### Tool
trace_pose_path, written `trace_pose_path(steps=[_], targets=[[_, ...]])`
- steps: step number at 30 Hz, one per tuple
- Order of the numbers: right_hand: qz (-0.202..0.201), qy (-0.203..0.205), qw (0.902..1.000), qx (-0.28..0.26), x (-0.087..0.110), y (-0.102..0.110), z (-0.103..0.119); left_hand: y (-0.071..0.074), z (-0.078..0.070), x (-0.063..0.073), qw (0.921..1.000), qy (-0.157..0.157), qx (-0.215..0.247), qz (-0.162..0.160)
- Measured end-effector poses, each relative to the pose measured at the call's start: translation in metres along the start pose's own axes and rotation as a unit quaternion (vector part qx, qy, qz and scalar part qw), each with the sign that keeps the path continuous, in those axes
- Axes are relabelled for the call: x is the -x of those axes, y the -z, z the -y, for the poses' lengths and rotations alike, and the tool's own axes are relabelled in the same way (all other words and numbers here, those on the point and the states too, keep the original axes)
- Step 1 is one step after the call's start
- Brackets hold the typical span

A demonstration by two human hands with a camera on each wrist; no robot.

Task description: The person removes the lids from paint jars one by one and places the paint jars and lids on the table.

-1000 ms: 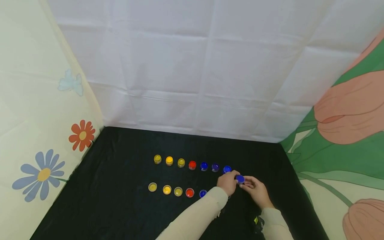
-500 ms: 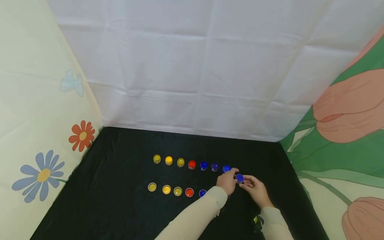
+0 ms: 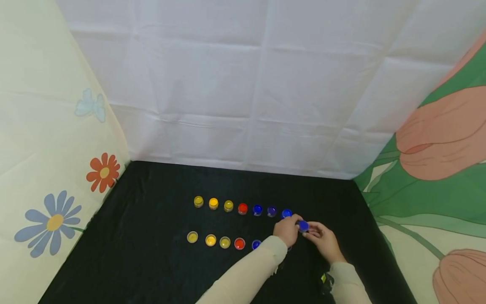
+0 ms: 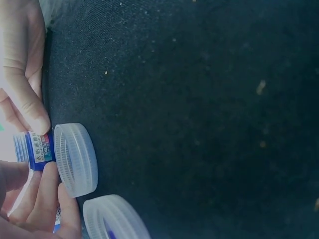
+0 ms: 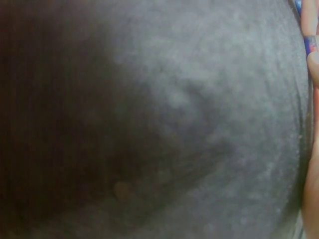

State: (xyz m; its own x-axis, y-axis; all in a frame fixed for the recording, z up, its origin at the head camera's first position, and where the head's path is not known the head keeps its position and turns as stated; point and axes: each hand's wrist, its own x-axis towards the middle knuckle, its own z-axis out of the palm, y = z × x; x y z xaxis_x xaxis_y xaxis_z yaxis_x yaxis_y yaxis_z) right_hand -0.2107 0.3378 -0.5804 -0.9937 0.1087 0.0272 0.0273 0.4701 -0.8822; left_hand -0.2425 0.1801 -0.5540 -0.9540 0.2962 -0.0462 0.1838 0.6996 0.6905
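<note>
A small blue paint jar point(image 3: 303, 226) is held between both hands over the right part of the table. Its printed label point(image 4: 42, 147) and screw thread show in the left wrist view, with no lid on the thread. My left hand point(image 3: 286, 231) pinches it from the left. From the other side my right hand point(image 3: 326, 242) grips it, thumb against the label. Close by on the cloth lies a translucent ribbed lid point(image 4: 88, 159), and a second lid point(image 4: 122, 216) with a purple trace sits beside it. The right wrist view catches only a sliver of the jar point(image 5: 308, 46) at its edge.
A back row of small paint jars runs from yellow point(image 3: 198, 202) through red point(image 3: 242, 208) to blue point(image 3: 287, 213). Shallow lids point(image 3: 192, 237) in similar colours form a row nearer me, partly covered by my left sleeve point(image 3: 247, 270). Black cloth point(image 3: 152, 261) covers the table.
</note>
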Motion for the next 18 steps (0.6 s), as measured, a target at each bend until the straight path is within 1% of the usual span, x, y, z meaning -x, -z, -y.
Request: trace_pose_path(steps=[3, 6, 9, 12, 15, 18], targets=[[-0.002, 0.005, 1.0, -0.001, 0.0002, 0.0003, -0.0009, -0.0019, 0.0018, -0.0006, 1.0, 0.001, 0.001, -0.006], [-0.003, 0.007, 1.0, -0.003, -0.0004, -0.0004, -0.0019, -0.0045, 0.0045, -0.0019, 0.9998, -0.01, -0.009, -0.014], [-0.004, 0.005, 1.0, -0.004, -0.0008, -0.001, -0.0027, -0.0067, 0.0063, -0.0033, 0.9991, -0.027, -0.03, -0.012], [-0.003, 0.004, 1.0, 0.001, -0.0006, -0.0009, -0.0032, -0.0066, 0.0066, -0.0037, 0.9984, -0.034, -0.044, -0.002], [-0.002, 0.003, 1.0, 0.002, -0.0001, -0.0006, -0.0033, -0.0064, 0.0063, -0.0034, 0.9986, -0.031, -0.043, 0.003], [-0.002, 0.005, 1.0, -0.002, -0.0004, -0.0009, -0.0029, -0.006, 0.0068, -0.0036, 0.9995, -0.02, -0.024, 0.003]])
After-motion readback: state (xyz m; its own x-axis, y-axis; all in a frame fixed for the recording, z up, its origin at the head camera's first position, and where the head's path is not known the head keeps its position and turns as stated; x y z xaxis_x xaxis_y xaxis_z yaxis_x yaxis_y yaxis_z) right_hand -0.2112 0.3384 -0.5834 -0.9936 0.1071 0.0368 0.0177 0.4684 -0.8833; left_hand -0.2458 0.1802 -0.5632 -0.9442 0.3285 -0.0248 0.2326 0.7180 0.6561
